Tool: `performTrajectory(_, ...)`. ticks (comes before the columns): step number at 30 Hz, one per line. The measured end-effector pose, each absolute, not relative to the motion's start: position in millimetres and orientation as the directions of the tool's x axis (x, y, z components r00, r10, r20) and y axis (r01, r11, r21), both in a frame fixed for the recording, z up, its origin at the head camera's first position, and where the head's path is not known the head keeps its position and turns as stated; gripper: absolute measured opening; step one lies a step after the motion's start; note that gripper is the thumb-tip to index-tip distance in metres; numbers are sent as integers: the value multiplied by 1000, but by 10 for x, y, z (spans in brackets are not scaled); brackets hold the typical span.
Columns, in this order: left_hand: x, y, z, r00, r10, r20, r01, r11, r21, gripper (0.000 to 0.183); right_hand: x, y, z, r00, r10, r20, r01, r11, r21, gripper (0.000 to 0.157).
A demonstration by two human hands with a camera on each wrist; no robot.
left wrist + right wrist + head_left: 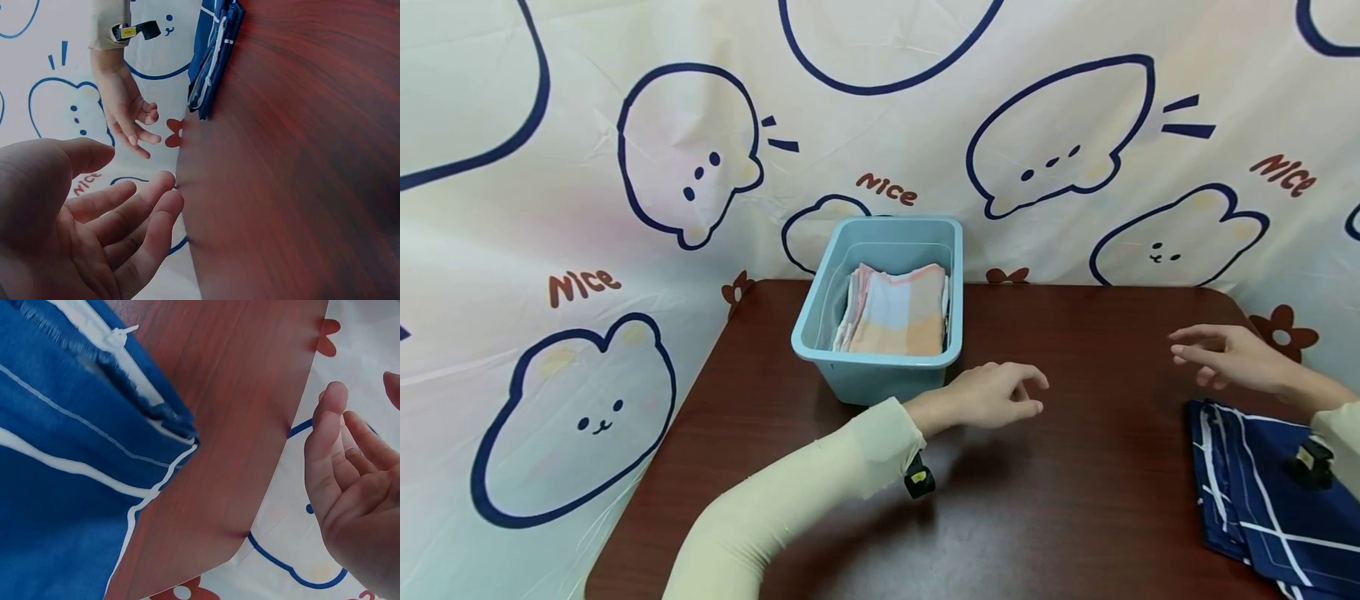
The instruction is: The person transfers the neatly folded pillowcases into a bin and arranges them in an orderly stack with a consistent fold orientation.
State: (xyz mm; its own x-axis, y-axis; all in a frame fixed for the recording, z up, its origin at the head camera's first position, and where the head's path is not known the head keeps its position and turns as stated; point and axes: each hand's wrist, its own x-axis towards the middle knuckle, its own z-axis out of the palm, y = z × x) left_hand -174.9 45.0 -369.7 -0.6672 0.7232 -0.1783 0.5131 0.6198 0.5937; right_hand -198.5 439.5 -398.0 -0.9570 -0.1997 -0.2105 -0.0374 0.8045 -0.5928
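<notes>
In the head view my left hand hovers over the table just right of a light blue plastic bin, fingers loosely bent and holding nothing. Folded cloth in pink, white, orange and pale blue lies inside the bin. At the right, my right hand hangs above the far end of a folded navy fabric piece with white lines, apart from it and holding nothing. A white zipper runs along the navy fabric's edge in the right wrist view.
The dark reddish-brown table has rounded corners. A pale sheet printed with cartoon bears and the word "Nice" hangs behind and beside it. The bin stands near the table's back edge. A small black device is strapped at the left wrist.
</notes>
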Motion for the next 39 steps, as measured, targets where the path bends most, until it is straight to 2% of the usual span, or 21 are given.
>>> performTrajectory(5,-1747,442,-3785,-667,720,-193,494,621,609,34,-1973,4496,-4018,-952,-192,-237,-19,813,-581,57)
performTrajectory(13,-1744,413,-3884,-677,698,-231,466,651,599,34,-1969,4645,-4100,-943,-136,-305,40,860,-509,69)
performTrajectory(19,-1752,404,-3930,-675,696,-247,459,657,597,33,-1918,4801,-4113,-916,-158,-370,29,892,-451,69)
performTrajectory(25,-1747,393,-3983,-666,694,-273,455,668,590,35,-1847,4904,-4172,-858,-249,-450,-1,876,-483,60)
performTrajectory(32,-1739,391,-4027,-655,701,-282,467,669,578,36,-1865,4934,-4218,-760,-292,-580,38,872,-488,68)
performTrajectory(39,-1711,387,-4053,-661,691,-292,470,685,558,37,-1908,4901,-4300,-741,-267,-616,53,891,-450,72)
